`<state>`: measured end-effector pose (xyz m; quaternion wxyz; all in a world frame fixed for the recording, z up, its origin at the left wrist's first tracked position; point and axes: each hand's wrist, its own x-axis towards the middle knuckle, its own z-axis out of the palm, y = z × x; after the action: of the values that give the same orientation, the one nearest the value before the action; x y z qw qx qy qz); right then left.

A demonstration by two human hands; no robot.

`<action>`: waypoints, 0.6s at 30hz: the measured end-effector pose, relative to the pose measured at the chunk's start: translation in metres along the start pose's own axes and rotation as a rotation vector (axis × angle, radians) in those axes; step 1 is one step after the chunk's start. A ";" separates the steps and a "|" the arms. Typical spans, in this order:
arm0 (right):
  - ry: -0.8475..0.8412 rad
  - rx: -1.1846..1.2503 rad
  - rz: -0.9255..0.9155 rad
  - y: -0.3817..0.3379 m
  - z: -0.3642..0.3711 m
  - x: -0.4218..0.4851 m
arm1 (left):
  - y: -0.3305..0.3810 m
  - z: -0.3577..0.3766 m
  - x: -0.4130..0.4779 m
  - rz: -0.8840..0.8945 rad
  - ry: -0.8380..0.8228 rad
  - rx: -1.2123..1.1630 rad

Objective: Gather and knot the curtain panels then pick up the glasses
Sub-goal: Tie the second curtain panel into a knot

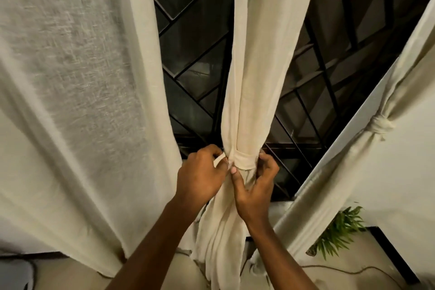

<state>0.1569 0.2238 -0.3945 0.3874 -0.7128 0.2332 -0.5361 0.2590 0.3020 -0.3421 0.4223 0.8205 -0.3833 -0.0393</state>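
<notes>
1. At the window grille (195,54), centre: the middle curtain panel (254,77) hangs gathered, its long axis vertical. A fabric band (244,159) cinches it, and the tail spreads downward below.
2. Left hand (200,176) pinches a strip end just left of the band.
3. Right hand (256,186) is curled round the bunched cloth under the band, thumb touching the wrap.
4. Right panel (353,160) slants, already tied in a knot (379,125); left panel (70,101) hangs loose.

Two gaps beside the middle curtain panel (256,77), closed off behind

A narrow gap separates it from the loose left curtain panel (70,101); a wider one opens toward the knotted right curtain panel (353,160). Black window grille (195,54) bars block reach through both. Lower right, a green plant (339,231) and a floor cable (353,268) sit near the wall.
</notes>
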 end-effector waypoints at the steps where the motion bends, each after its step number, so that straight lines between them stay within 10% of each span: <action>1: -0.019 -0.002 -0.015 0.000 0.000 -0.002 | -0.001 -0.003 -0.001 0.010 -0.007 -0.003; 10: 0.050 -0.203 -0.029 -0.008 0.009 0.009 | -0.006 -0.028 -0.011 -0.085 0.058 0.101; 18: -0.343 0.108 0.009 -0.017 0.000 0.008 | 0.007 -0.026 -0.009 -0.005 -0.225 -0.087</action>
<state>0.1579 0.2283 -0.3761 0.4618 -0.7708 0.1377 -0.4167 0.2587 0.3230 -0.3230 0.4117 0.7928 -0.4242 -0.1486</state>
